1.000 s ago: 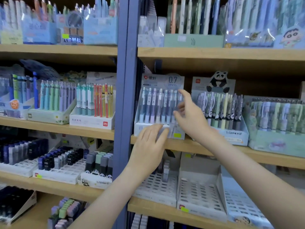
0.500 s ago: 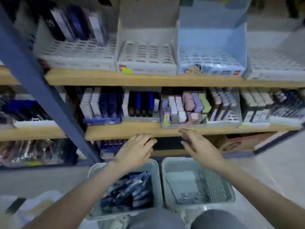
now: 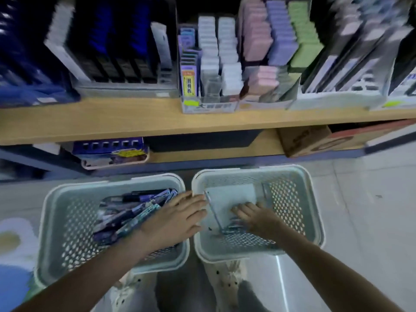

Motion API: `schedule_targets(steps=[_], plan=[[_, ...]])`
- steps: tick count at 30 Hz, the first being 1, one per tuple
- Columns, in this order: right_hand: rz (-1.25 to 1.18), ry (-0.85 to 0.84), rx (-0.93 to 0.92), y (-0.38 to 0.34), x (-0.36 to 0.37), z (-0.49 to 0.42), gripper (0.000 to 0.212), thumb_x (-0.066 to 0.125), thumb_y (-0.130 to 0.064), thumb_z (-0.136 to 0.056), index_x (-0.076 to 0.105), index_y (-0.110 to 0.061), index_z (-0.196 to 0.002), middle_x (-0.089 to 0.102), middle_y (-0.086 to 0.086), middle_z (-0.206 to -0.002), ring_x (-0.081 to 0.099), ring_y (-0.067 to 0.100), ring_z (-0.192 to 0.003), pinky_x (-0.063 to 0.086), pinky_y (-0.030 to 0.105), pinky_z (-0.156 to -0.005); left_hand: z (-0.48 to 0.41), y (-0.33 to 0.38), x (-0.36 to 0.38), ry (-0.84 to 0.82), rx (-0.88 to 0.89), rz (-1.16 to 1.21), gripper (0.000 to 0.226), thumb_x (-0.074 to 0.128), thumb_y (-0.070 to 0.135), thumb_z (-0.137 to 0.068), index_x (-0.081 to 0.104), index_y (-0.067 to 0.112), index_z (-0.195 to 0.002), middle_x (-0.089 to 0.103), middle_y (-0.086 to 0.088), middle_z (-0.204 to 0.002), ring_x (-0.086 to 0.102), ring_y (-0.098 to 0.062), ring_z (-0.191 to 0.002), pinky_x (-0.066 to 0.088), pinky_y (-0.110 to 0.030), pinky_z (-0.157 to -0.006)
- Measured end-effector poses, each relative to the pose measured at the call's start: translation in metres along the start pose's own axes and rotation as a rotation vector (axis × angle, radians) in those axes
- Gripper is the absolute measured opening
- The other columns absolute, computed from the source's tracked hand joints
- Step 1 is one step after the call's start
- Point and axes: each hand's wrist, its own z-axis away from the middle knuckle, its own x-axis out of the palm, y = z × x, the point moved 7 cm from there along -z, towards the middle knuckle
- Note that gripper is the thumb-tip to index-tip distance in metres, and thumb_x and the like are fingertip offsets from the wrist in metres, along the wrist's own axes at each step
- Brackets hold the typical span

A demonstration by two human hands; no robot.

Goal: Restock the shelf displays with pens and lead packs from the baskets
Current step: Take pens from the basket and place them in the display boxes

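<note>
Left hand, fingers straight, rests across the basket rims, beside pen packs in the left basket. Right hand, fingers bent, touches a pale flat pack inside the right basket; whether it grips cannot be told. A stocked shelf stands behind.

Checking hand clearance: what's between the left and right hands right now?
Head view: a pale flat pack lying in the right basket sits between the left hand and the right hand.

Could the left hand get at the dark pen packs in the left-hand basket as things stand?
Probably yes. The left hand is over the right rim of that basket, the pen packs lie uncovered right beside it, and the basket is open on top with nothing across them.
</note>
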Motion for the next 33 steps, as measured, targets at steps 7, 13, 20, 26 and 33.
schedule_targets(steps=[7,13,20,26,33], plan=[[0.120,0.149,-0.246,-0.016,-0.002,-0.021,0.038,0.052,-0.026,-0.077,0.047,-0.026,-0.114,0.066,-0.003,-0.104,0.060,0.015,-0.085,0.043,0.028,-0.069,0.001,0.004,-0.002,0.079,-0.018,-0.031,0.040,0.039,0.038,-0.097,0.070,0.016,-0.107,0.064,-0.004,-0.126,0.053,-0.021,-0.126,0.029,-0.042,-0.112],[0.110,-0.043,-0.062,-0.005,0.006,-0.033,0.101,0.086,-0.032,-0.042,0.051,-0.017,-0.136,0.064,0.008,-0.117,0.062,0.021,-0.096,0.049,0.029,-0.071,0.001,0.002,0.004,0.077,-0.016,-0.050,0.040,0.037,0.037,-0.099,0.069,0.015,-0.108,0.064,-0.005,-0.126,0.048,-0.022,-0.128,0.028,-0.042,-0.113],[0.074,-0.052,0.272,0.013,0.002,-0.031,0.090,0.079,-0.024,-0.072,0.031,0.000,-0.145,0.052,0.020,-0.127,0.056,0.031,-0.108,0.051,0.040,-0.078,0.002,0.003,0.006,0.095,-0.036,-0.022,0.049,0.027,0.034,-0.103,0.070,0.011,-0.108,0.064,-0.008,-0.124,0.043,-0.023,-0.129,0.023,-0.042,-0.115],[-0.006,0.163,0.268,0.011,0.009,-0.041,0.052,0.090,-0.008,-0.037,0.063,-0.004,-0.081,0.061,0.015,-0.070,0.061,0.027,-0.057,0.047,0.029,-0.042,0.003,0.004,0.010,0.078,-0.042,-0.009,0.049,0.027,0.033,-0.103,0.069,0.010,-0.109,0.062,-0.010,-0.128,0.041,-0.024,-0.131,0.025,-0.044,-0.114],[0.027,0.140,0.206,0.001,0.007,-0.040,0.059,0.092,-0.008,-0.032,0.068,-0.004,-0.087,0.064,0.014,-0.074,0.063,0.025,-0.061,0.049,0.030,-0.047,0.004,0.002,0.011,0.102,-0.047,0.045,0.045,0.031,0.032,-0.102,0.069,0.009,-0.108,0.062,-0.011,-0.128,0.041,-0.024,-0.132,0.026,-0.044,-0.115]])
